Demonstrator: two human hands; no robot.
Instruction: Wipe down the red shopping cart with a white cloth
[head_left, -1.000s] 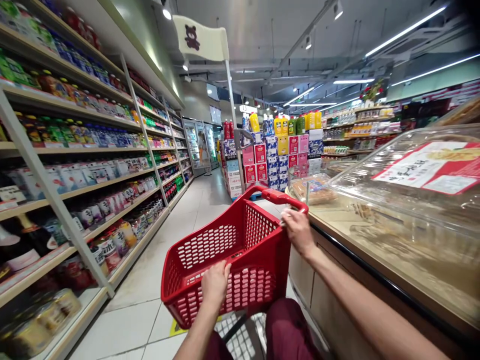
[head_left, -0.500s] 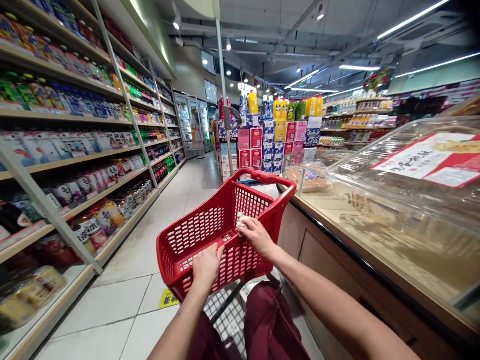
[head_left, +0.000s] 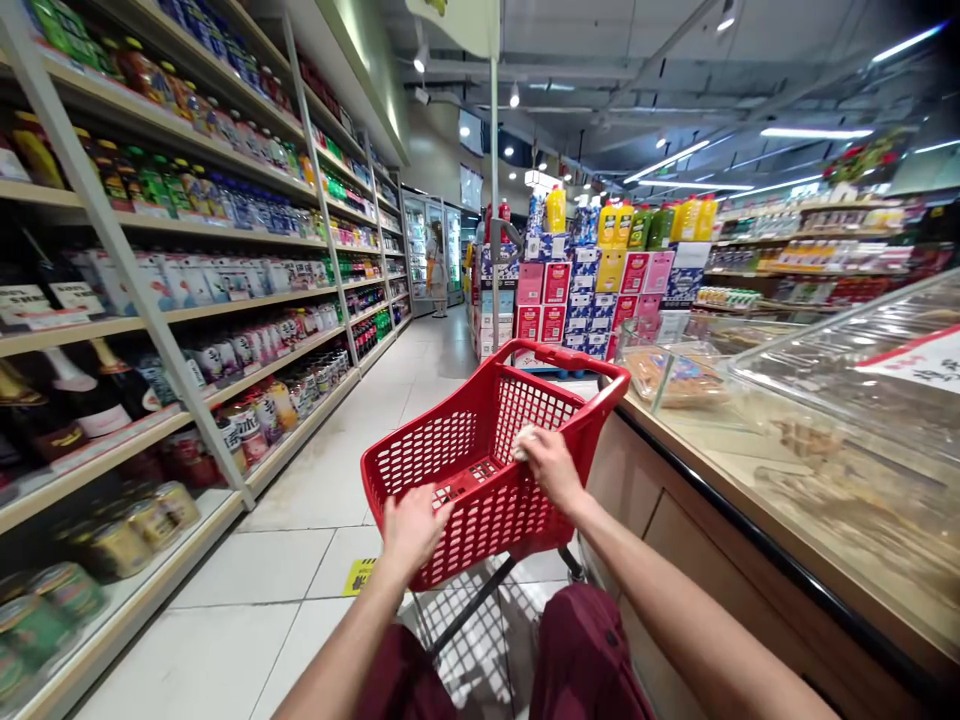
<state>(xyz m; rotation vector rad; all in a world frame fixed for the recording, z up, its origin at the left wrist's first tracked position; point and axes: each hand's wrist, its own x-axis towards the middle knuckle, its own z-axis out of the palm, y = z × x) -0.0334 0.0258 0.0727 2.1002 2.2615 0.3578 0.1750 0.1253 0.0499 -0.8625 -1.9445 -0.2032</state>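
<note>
A red plastic shopping cart [head_left: 480, 530] with a perforated basket stands in front of my knees, its handle at the far right end. My left hand [head_left: 414, 528] is curled over the near rim, close to the basket's left end; its fingertips are partly hidden. My right hand [head_left: 555, 468] is at the near rim further right, pinching a crumpled white cloth or tissue [head_left: 525, 440]. From what shows through the openings, the basket holds no goods.
Drink shelves [head_left: 225, 300] line the left side. To the right runs a counter [head_left: 697, 480] with clear plastic food boxes [head_left: 675, 372]. Stacked drink cartons [head_left: 577, 300] and a pole [head_left: 495, 200] stand ahead. Further down the aisle is a person [head_left: 435, 268]. A yellow floor sticker [head_left: 360, 577] lies below.
The view has turned left, so shelves and cart sit further right in the picture. My left hand is now nearer the basket's left end. My right hand still holds the white cloth or tissue.
</note>
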